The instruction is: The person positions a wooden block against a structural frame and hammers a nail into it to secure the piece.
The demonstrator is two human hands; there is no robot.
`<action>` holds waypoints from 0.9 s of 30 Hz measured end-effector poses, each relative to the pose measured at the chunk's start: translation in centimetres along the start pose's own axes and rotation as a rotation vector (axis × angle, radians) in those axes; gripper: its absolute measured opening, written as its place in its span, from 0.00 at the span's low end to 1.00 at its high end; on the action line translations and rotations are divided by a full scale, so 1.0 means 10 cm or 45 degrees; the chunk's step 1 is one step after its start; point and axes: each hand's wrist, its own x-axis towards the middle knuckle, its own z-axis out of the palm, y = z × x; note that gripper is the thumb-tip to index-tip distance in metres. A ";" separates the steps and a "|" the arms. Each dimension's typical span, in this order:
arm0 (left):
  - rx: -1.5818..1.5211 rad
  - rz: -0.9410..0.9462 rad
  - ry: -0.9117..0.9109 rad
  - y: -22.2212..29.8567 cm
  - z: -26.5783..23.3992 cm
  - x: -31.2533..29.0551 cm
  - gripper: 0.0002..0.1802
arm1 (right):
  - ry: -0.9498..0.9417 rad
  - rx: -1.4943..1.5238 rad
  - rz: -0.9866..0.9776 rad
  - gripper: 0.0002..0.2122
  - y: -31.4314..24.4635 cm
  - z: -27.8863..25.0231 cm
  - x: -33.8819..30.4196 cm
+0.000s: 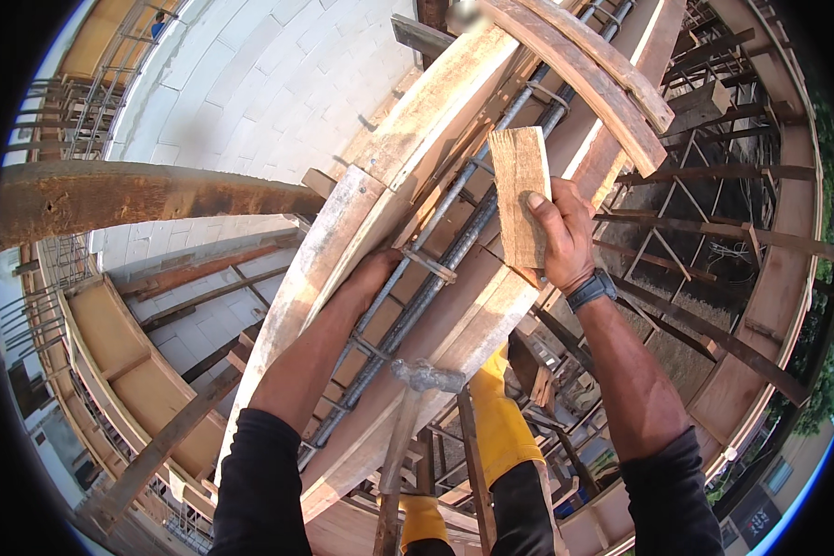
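Observation:
My right hand (565, 227) is closed around a short piece of wooden board (521, 195), its thumb lying on the broad face. The board stands nearly upright over the right wall of a timber beam form (473, 320). My left hand (378, 271) reaches into the form beside the steel rebar cage (459, 246); its fingers are mostly hidden there. A hammer (426, 375) hangs by its grey head from the form's right wall, nearer to me, with its handle pointing down.
A rough timber (148, 204) crosses from the left to the form. Two planks (593, 79) lie across its far part. A white block wall (259, 83) rises at the back left. Below are my yellow boots (505, 417). Wooden props and braces (713, 222) fill the drop at the right.

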 end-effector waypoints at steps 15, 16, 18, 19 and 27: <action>0.133 0.315 0.601 0.52 0.41 -0.71 0.27 | 0.049 0.018 0.031 0.22 -0.06 0.06 0.01; 0.216 0.320 0.668 0.57 0.51 -0.73 0.27 | 0.048 0.006 0.034 0.22 -0.03 0.03 0.00; 0.222 0.356 0.756 0.56 0.50 -0.72 0.25 | 0.047 0.031 0.026 0.23 -0.06 0.04 0.02; 0.225 0.374 0.797 0.54 0.50 -0.70 0.24 | 0.049 0.018 0.019 0.23 -0.07 0.04 0.02; 0.063 0.520 0.983 0.58 0.62 -0.81 0.21 | 0.069 -0.003 0.009 0.21 -0.12 0.05 0.02</action>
